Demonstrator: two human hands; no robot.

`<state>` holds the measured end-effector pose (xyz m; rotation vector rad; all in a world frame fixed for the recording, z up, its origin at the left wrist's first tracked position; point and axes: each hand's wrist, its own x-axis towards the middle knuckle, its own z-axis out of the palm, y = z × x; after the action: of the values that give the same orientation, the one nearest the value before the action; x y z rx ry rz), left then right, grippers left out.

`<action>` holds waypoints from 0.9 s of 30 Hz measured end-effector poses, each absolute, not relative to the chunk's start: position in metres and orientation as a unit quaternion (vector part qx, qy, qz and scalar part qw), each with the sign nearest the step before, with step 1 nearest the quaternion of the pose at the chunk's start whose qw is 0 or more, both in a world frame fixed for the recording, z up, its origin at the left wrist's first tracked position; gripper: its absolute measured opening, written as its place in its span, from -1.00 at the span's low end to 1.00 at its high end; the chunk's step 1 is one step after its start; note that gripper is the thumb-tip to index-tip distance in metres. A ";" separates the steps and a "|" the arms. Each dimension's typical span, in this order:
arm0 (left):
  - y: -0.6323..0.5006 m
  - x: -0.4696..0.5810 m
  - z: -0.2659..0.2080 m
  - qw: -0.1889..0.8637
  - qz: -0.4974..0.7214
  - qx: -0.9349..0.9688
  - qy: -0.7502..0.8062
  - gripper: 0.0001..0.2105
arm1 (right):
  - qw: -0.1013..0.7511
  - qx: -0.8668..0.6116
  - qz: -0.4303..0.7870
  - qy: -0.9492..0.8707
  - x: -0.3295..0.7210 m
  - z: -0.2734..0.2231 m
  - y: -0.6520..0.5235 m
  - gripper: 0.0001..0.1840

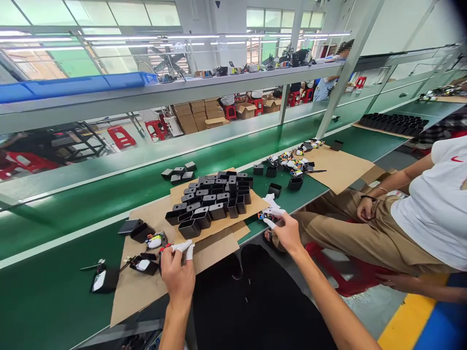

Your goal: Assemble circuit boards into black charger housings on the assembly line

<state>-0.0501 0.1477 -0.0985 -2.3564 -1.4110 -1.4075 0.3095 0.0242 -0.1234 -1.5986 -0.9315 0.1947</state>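
My right hand, with white finger cots, pinches a small circuit board with coloured parts at the bench's front edge. At the cardboard's front edge is my left hand, its white-cotted thumb and index finger stretched forward and slightly apart. I see nothing between those two tips; its other fingers are partly hidden. Close beside it lie a black casing with a white part inside and a bundle of coloured wires. Many black box-shaped casings stand in rows on the cardboard between my hands.
A co-worker in a white shirt sits at my right. Before them lie a heap of wired boards and a cardboard sheet. More black casings rest on the green bench. A metal post supports the shelf.
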 end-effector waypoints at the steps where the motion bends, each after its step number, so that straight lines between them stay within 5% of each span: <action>1: 0.147 -0.050 -0.098 0.029 -0.459 -0.763 -0.455 -0.83 | 0.609 -0.683 0.092 -0.392 0.314 -0.124 0.017 -0.55; 16: 0.114 -0.065 -0.114 0.025 -0.401 -0.809 -0.429 -0.77 | 0.743 -0.613 0.146 -0.223 0.340 -0.119 0.017 -0.45; 21: 0.092 -0.070 -0.108 -0.023 -0.374 -0.785 -0.494 -0.77 | 0.654 -0.653 0.116 -0.364 0.330 -0.135 0.044 -0.62; 27: 0.130 -0.101 -0.034 -0.059 -0.398 -0.743 -0.535 -0.86 | 0.417 -0.712 -0.112 -0.554 0.352 -0.118 0.029 -0.72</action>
<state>-0.1008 0.1304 -0.0342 -2.4282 -1.7456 -1.2983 0.3518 0.0285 -0.1177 -1.7863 -1.3916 -0.2814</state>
